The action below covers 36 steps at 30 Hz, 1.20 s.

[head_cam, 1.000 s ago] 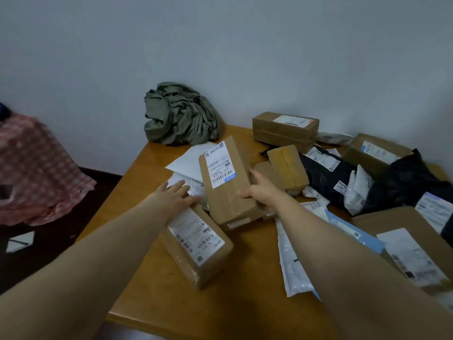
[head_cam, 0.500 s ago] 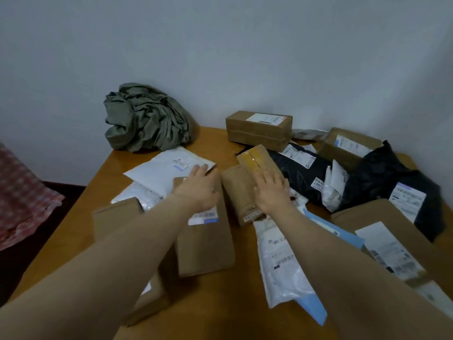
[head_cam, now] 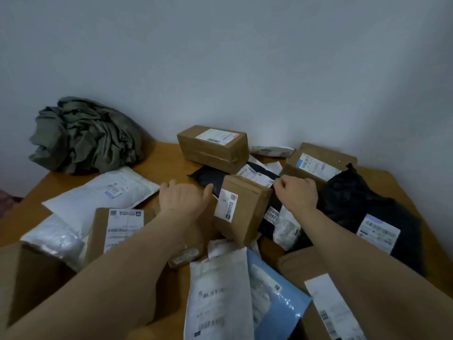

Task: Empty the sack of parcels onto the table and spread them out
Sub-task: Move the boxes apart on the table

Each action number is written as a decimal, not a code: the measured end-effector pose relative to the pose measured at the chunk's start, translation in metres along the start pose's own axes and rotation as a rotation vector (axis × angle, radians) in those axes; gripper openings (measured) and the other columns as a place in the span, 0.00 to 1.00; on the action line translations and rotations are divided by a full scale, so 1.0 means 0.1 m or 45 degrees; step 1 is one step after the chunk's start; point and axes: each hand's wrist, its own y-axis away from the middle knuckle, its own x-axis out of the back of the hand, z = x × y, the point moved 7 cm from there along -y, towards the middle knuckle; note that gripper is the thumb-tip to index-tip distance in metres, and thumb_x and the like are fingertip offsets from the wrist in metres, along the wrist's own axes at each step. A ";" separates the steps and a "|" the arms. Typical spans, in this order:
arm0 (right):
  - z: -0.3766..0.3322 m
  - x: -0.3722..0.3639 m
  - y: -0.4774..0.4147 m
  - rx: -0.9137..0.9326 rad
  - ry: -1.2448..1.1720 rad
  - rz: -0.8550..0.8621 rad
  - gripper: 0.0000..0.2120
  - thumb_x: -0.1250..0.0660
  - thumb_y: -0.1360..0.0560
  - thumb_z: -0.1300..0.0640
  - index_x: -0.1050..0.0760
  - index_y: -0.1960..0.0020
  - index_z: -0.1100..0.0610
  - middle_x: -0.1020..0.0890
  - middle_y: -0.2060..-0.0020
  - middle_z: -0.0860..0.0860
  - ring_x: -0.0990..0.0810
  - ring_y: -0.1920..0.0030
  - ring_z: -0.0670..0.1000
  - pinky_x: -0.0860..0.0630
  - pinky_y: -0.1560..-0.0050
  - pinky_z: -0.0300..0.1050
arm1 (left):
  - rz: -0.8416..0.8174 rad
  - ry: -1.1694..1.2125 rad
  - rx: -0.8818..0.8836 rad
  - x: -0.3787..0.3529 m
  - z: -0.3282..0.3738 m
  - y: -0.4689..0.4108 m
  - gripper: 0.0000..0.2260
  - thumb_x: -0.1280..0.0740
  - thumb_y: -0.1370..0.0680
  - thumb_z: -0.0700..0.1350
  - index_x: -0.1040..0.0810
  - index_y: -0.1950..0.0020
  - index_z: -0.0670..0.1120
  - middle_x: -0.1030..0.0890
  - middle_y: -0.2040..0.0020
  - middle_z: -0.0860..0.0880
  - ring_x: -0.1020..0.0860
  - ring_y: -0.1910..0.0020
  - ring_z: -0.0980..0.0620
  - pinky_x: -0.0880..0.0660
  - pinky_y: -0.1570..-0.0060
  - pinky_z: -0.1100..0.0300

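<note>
Left hand [head_cam: 182, 200], right hand [head_cam: 297, 193] flanking brown box [head_cam: 247, 212], long axis tipped upward

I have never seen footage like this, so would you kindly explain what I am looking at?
There is no machine here. A person wears a camera on the head, and it looks down at their own bare arms. The wooden table is strewn with brown boxes, white mailers, black bags and a blue mailer. The crumpled green sack lies at its far left corner. The left hand rests beside the middle brown box, thumb touching its side. The right hand has curled fingers at that box's far corner; whether it grips is unclear.
</note>
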 end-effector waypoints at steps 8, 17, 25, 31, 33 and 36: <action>-0.76 -0.54 -1.17 -0.109 -1.131 -0.417 0.32 0.47 0.22 0.39 0.54 0.22 0.47 0.47 0.22 0.51 0.45 0.24 0.55 0.44 0.25 0.58 | -0.047 0.567 0.014 0.05 0.20 -0.72 0.26 0.55 0.21 0.65 0.54 0.24 0.64 0.52 0.21 0.50 0.56 0.22 0.42 0.53 0.25 0.41; -0.91 -0.44 -0.98 0.399 0.107 -0.092 0.17 0.41 0.23 0.55 0.27 0.36 0.46 0.25 0.36 0.50 0.35 0.30 0.54 0.60 0.26 0.60 | -0.217 0.135 0.143 -0.17 0.12 -1.12 0.32 0.61 0.24 0.69 0.48 0.23 0.59 0.45 0.22 0.46 0.56 0.23 0.41 0.60 0.31 0.31; 0.85 -0.31 -0.91 -0.077 0.548 -0.252 0.20 0.47 0.20 0.54 0.37 0.29 0.53 0.41 0.26 0.51 0.41 0.28 0.58 0.48 0.32 0.73 | -0.825 0.460 -0.419 -0.44 1.52 -0.85 0.36 0.38 0.31 0.72 0.33 0.28 0.56 0.33 0.27 0.49 0.36 0.28 0.44 0.43 0.28 0.44; 1.12 -0.25 -0.65 -0.153 0.392 -0.120 0.23 0.52 0.20 0.43 0.42 0.26 0.45 0.42 0.25 0.53 0.50 0.23 0.57 0.59 0.28 0.69 | -0.544 -0.058 -0.548 -0.55 1.65 -1.14 0.30 0.43 0.28 0.64 0.38 0.27 0.57 0.39 0.25 0.48 0.44 0.25 0.41 0.52 0.31 0.31; 0.81 -0.45 -0.54 0.096 0.305 -0.275 0.25 0.53 0.21 0.38 0.47 0.25 0.40 0.47 0.23 0.51 0.53 0.23 0.56 0.65 0.29 0.68 | -0.644 -0.064 -0.660 -0.70 1.79 -1.14 0.33 0.52 0.30 0.70 0.46 0.25 0.63 0.52 0.21 0.49 0.56 0.23 0.40 0.53 0.29 0.33; 0.77 -0.70 -0.35 0.248 0.533 -0.521 0.26 0.52 0.21 0.37 0.45 0.25 0.41 0.42 0.24 0.48 0.52 0.23 0.57 0.70 0.33 0.70 | -0.799 -0.243 -0.761 -0.92 1.84 -0.94 0.33 0.49 0.25 0.70 0.50 0.23 0.61 0.52 0.21 0.49 0.56 0.23 0.40 0.53 0.26 0.40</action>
